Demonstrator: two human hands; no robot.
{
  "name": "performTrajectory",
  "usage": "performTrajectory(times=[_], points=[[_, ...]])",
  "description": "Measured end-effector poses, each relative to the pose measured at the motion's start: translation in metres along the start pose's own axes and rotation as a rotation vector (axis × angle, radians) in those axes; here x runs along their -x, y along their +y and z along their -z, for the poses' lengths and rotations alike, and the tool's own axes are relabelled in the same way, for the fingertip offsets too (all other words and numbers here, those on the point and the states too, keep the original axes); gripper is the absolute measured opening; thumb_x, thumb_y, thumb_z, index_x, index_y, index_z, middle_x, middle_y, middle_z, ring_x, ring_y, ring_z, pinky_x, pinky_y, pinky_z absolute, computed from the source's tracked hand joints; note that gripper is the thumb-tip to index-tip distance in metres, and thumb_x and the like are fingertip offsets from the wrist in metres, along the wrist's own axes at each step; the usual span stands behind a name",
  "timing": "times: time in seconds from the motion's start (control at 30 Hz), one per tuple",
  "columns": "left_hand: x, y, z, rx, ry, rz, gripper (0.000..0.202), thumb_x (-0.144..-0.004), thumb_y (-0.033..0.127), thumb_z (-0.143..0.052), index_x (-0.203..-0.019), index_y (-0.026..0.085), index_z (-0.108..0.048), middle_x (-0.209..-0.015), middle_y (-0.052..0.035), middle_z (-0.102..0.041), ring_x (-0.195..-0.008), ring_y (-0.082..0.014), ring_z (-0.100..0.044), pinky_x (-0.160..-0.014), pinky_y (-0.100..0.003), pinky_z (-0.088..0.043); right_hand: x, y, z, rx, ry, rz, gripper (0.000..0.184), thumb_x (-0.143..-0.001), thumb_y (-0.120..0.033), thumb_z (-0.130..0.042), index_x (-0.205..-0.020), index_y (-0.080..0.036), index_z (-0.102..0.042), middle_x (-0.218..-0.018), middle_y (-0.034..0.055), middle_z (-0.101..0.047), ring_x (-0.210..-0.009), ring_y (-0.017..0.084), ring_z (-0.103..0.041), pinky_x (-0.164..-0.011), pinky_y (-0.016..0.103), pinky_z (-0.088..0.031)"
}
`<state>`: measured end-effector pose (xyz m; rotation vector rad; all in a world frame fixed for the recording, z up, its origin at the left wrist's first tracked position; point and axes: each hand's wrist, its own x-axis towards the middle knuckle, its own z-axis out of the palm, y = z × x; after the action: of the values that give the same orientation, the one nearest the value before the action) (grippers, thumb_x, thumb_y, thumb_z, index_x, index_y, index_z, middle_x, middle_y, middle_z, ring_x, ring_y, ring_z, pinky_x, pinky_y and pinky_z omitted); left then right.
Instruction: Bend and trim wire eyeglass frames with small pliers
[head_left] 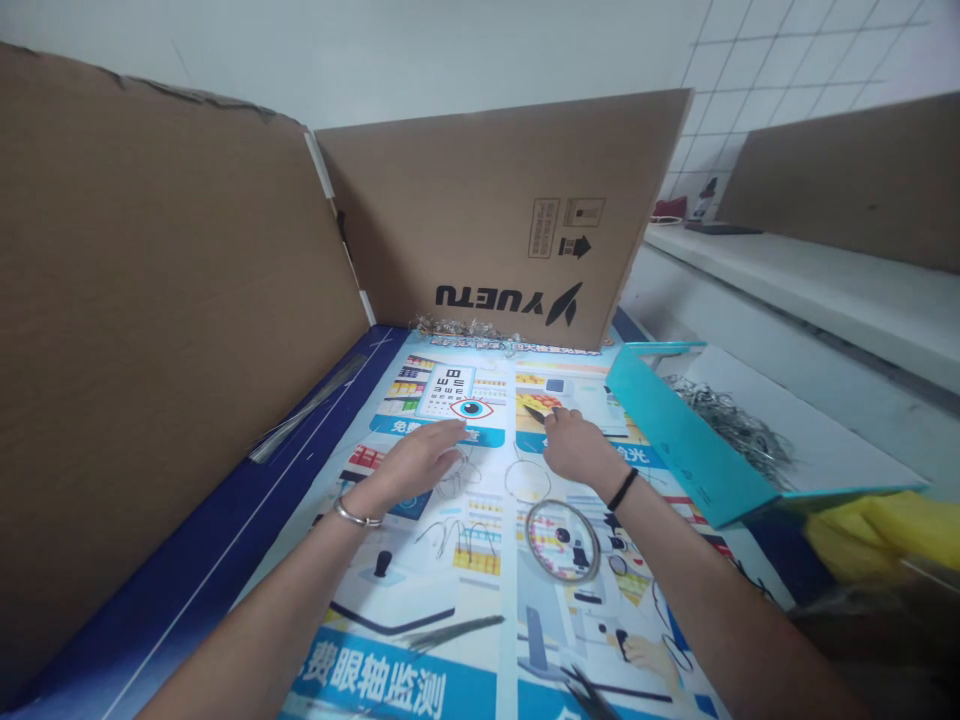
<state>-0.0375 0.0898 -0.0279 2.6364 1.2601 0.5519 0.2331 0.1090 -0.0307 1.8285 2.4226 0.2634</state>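
My left hand (pixel 421 462) hovers low over a printed poster (pixel 510 610), fingers stretched forward and thumb apart. Thin bent wire (pixel 461 475) lies just beside its thumb. To the right, my right hand (pixel 581 450) is closed around a dark pointed tool (pixel 534 413), whose tip sticks out to the left; its kind is hidden in the fist. Between my forearms rests a round coil of wire (pixel 530 545). Zigzag wire pieces (pixel 459 538) are left of the coil. Nearer me lie a bundle of straight wires (pixel 454 634) and dark pointed strands (pixel 589 695).
Cardboard panels (pixel 480 200) wall off the back and left. A turquoise box (pixel 690 450) at right holds tangled wire (pixel 731 425). Long straight wires (pixel 311 405) lie along the left panel, and small wire bits (pixel 472 328) gather at the back. Yellow material (pixel 885 530) sits right.
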Motion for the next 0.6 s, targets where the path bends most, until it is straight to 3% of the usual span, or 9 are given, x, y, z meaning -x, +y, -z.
performTrajectory(times=[0.07,0.2,0.37,0.5,0.6], points=[[0.0,0.003,-0.004,0.046,-0.102,-0.086,0.037,-0.09,0.029,-0.041,-0.126,0.025,-0.05,-0.137,-0.0042,-0.046,-0.129,-0.0185,-0.038,-0.108,-0.038,-0.029,0.0,0.0,0.0,0.002,0.001,0.0,0.036,-0.078,-0.016,-0.04,-0.11,-0.004,-0.053,-0.108,0.0224,-0.053,-0.098,0.029,-0.048,-0.08,0.037,-0.042],[0.003,0.002,-0.016,0.044,-0.218,-0.107,0.043,-0.091,0.039,-0.039,-0.132,0.028,-0.043,-0.142,-0.0033,-0.039,-0.135,-0.019,-0.029,-0.111,-0.041,-0.021,0.0,0.0,0.0,0.001,0.003,-0.002,0.035,-0.079,-0.017,-0.04,-0.109,-0.004,-0.053,-0.109,0.0225,-0.053,-0.098,0.03,-0.048,-0.081,0.038,-0.042],[0.005,-0.001,-0.021,0.018,-0.252,-0.104,0.046,-0.092,0.044,-0.033,-0.137,0.032,-0.036,-0.145,-0.0002,-0.035,-0.137,-0.0207,-0.021,-0.111,-0.043,-0.015,-0.002,0.001,-0.005,-0.002,0.005,-0.01,0.034,-0.08,-0.018,-0.04,-0.109,-0.004,-0.052,-0.108,0.0233,-0.053,-0.099,0.031,-0.049,-0.082,0.039,-0.041],[0.006,-0.001,-0.02,0.015,-0.251,-0.11,0.047,-0.092,0.045,-0.033,-0.137,0.033,-0.035,-0.145,-0.0002,-0.034,-0.138,-0.0213,-0.02,-0.111,-0.043,-0.015,-0.003,0.002,-0.007,-0.001,0.007,-0.034,0.031,-0.086,-0.017,-0.033,-0.11,-0.007,-0.05,-0.104,0.0212,-0.055,-0.093,0.028,-0.053,-0.073,0.035,-0.043],[0.005,0.0,-0.018,0.04,-0.248,-0.109,0.046,-0.091,0.046,-0.035,-0.135,0.032,-0.038,-0.144,-0.0008,-0.036,-0.137,-0.0209,-0.023,-0.11,-0.042,-0.017,-0.003,0.003,-0.007,-0.002,0.017,-0.046,0.031,-0.09,-0.026,-0.032,-0.111,-0.011,-0.05,-0.105,0.0187,-0.055,-0.093,0.027,-0.054,-0.07,0.032,-0.043]])
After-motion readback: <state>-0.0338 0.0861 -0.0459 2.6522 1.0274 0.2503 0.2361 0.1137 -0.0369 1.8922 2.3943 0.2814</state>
